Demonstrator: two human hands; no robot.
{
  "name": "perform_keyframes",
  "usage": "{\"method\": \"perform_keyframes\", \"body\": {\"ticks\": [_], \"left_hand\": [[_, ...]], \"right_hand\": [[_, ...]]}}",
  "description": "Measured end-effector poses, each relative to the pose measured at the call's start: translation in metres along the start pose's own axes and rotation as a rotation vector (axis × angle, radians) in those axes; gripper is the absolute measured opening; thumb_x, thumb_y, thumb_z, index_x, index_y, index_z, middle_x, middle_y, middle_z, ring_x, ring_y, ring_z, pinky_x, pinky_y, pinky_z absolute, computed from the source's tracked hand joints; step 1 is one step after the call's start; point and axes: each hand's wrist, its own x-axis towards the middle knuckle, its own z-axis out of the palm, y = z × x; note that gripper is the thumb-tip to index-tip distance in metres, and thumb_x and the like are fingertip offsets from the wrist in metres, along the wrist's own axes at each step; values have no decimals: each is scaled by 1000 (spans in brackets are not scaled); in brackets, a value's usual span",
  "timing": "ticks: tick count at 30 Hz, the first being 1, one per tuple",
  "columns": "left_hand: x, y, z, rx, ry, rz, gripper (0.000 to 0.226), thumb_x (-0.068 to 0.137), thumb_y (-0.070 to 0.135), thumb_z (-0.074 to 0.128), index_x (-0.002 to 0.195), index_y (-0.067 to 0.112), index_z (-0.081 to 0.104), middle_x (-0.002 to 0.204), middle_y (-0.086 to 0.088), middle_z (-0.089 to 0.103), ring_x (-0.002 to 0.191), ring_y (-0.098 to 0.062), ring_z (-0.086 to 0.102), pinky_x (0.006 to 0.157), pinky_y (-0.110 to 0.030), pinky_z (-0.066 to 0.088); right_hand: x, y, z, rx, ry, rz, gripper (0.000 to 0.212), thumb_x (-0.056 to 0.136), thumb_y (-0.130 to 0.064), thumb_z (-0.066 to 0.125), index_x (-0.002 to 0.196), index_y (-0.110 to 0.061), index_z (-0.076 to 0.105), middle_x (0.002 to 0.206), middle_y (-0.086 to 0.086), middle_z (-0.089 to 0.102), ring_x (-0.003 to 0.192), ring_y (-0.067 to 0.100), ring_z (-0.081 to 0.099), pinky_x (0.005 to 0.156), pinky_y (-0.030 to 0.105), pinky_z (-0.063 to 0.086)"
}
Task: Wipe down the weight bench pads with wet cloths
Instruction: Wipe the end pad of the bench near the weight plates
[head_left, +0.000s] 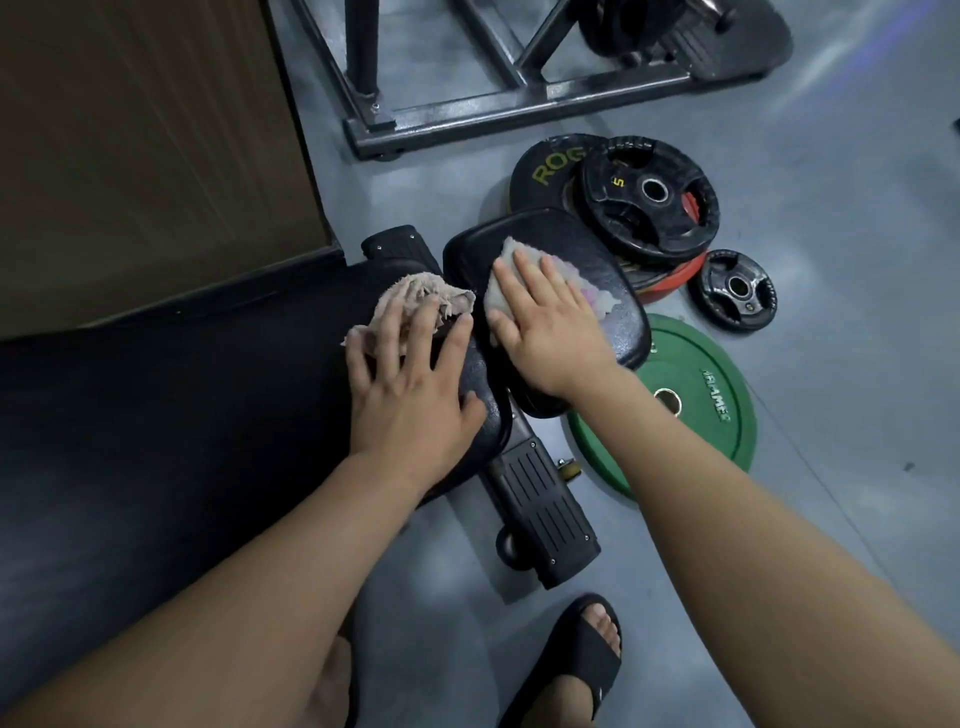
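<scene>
The long black back pad (171, 415) of the weight bench runs from the left to the centre. The smaller black seat pad (597, 270) sits just to its right. My left hand (410, 384) lies flat near the end of the back pad, fingers spread and pressing a crumpled beige cloth (415, 293). My right hand (545, 332) lies flat on the seat pad, straight fingers pressing a pale cloth (519, 260) with a pink patch. Both cloths are partly hidden under my fingers.
Black weight plates (649, 202) are stacked beyond the seat pad, with a small black plate (732, 288) and a green plate (691, 395) on the grey floor to the right. A steel rack base (519, 104) lies ahead. My sandalled foot (576, 660) stands below the bench's foot (540, 514).
</scene>
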Motion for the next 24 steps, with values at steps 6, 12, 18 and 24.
{"method": "perform_keyframes", "body": {"ticks": [6,12,18,24], "left_hand": [[-3,-8,20,6,30,7,74,91,56,37,157,22,37,166,-5,26,154,-32,17,122,-64,10],[0,-6,24,29,71,9,72,92,54,40,156,21,39,165,-7,28,154,-33,19,122,-62,12],[-1,-10,27,24,82,9,71,92,53,40,155,20,41,164,-8,29,154,-34,20,122,-62,13],[-1,-8,26,29,68,17,71,92,53,41,155,21,41,165,-7,30,154,-34,21,122,-62,13]], "right_hand": [[2,-1,3,-8,29,-38,60,108,-47,34,163,-31,18,171,-2,12,159,25,5,128,45,5],[86,-3,-6,-37,25,-127,52,108,-48,32,158,-34,34,167,-3,28,157,23,14,127,44,9],[110,13,-3,-66,27,-53,57,102,-52,22,147,-30,51,154,0,48,149,28,33,125,45,17],[111,27,-24,-116,-30,-241,49,106,-53,30,148,-35,49,150,-4,50,143,25,38,120,43,23]]}}
